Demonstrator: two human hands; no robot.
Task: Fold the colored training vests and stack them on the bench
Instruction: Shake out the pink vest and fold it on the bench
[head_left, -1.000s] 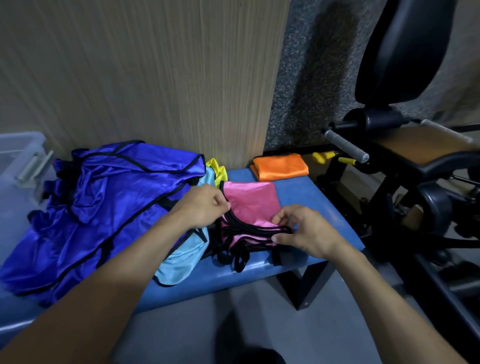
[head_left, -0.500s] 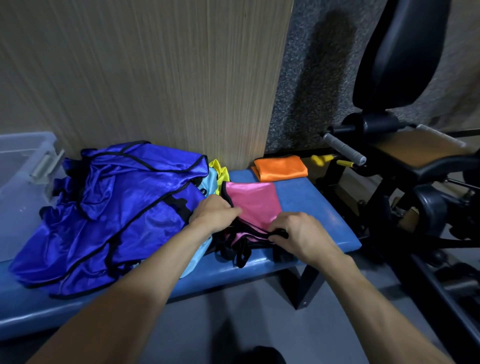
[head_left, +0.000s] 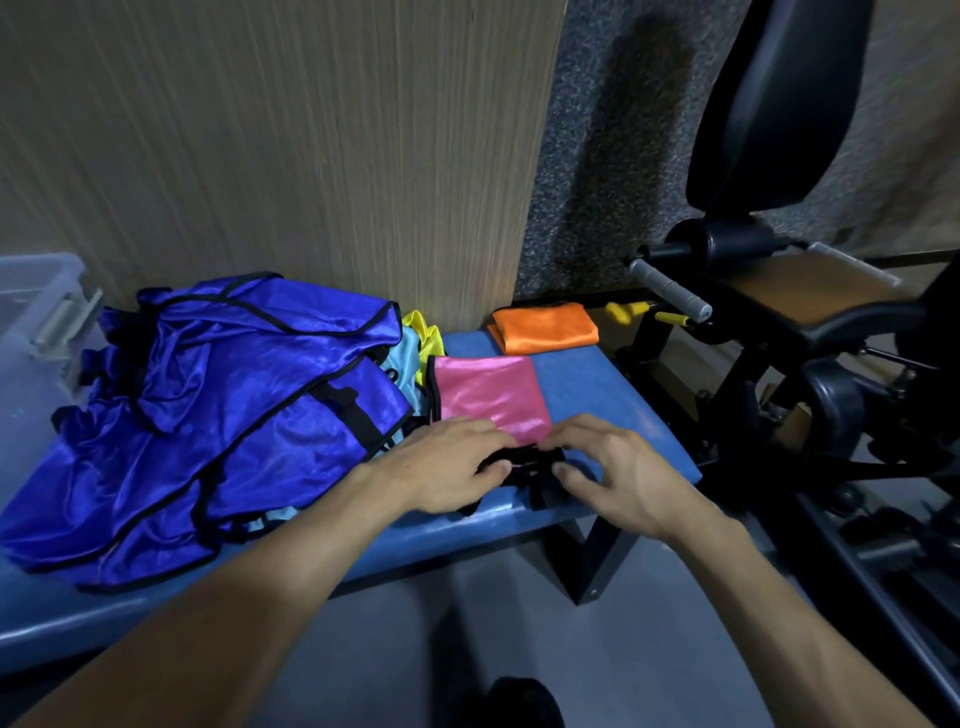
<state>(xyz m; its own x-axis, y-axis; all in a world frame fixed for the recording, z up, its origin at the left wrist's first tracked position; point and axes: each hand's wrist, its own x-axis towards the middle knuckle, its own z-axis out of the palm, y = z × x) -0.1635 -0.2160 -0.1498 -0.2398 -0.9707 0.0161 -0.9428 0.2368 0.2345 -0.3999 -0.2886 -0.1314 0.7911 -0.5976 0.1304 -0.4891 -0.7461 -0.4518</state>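
A: On the blue padded desk, near its right end, lies the pink vest, folded into a flat rectangle with black trim along its left edge.

B: Hands?

A: Both sit at the vest's near edge. Left hand is palm down, fingers curled onto the bunched black straps, thumb tip touching them. Right hand mirrors it, fingers bent and pinching the same straps from the right side. The fingertips of the two hands nearly meet.

B: Other vests?

A: Orange vest, folded, at the far right corner of the desk against the wall, apart from the pink one. Large heap of blue vests, unfolded, fills the left part. Light blue vest and yellow vest poke out between the heap and the pink vest.

B: Surroundings?

A: Clear plastic bin at far left; black gym machine to the right.
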